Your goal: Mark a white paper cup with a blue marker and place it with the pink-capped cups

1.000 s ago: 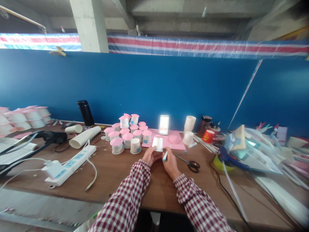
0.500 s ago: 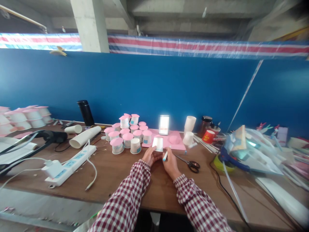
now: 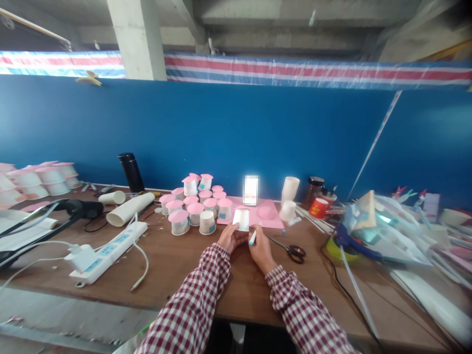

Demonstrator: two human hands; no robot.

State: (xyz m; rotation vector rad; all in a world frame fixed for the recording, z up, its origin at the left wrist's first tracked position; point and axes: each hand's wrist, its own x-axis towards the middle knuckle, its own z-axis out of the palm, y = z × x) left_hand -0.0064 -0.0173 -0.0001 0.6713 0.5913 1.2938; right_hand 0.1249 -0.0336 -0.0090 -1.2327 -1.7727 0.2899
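My left hand [image 3: 231, 238] is closed round the lower left of a white paper cup [image 3: 242, 220], held above the front of the table. In my right hand [image 3: 261, 247] is a marker pen [image 3: 252, 238] with a light blue end, close to the cup's right side. Just behind the cup lies a sheet of pink paper [image 3: 275, 211], partly hidden by it. A pair of scissors [image 3: 293, 251] with black handles rests to the right of my right hand. Left of my hands stand several upturned paper cups topped with pink discs [image 3: 179, 216], and one bare upturned cup [image 3: 207, 222].
A white power strip [image 3: 110, 250] with a plug and cables lies on the left. Farther back is a black flask [image 3: 131, 172]. On the right are a red cup [image 3: 318, 208], a blue glue gun [image 3: 357, 246] and plastic bags [image 3: 391, 231]. A blue partition [image 3: 236, 128] rises behind the table.
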